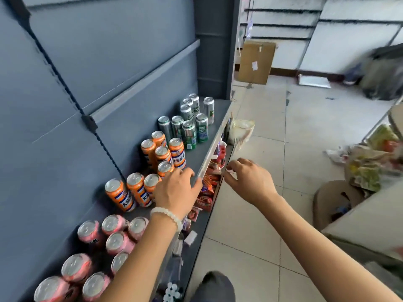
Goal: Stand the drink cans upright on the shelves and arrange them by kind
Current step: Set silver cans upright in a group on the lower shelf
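Observation:
On the dark grey shelf [218, 110], cans stand upright in three groups. Several green and silver cans [189, 120] are farthest, several orange cans [162, 153] sit in the middle, and several pink cans [113, 236] are nearest. My left hand [177, 190] rests on the shelf's front edge next to the orange cans, fingers curled over the rim and holding no can. My right hand [250, 179] hovers just off the shelf edge over the aisle, fingers loosely bent and apart, empty.
A lower shelf holds red snack packets [207, 192] and small items. A cardboard box [256, 62] leans at the aisle's far end. A brown stool [335, 199] and bagged goods [370, 166] stand on the tiled floor to the right.

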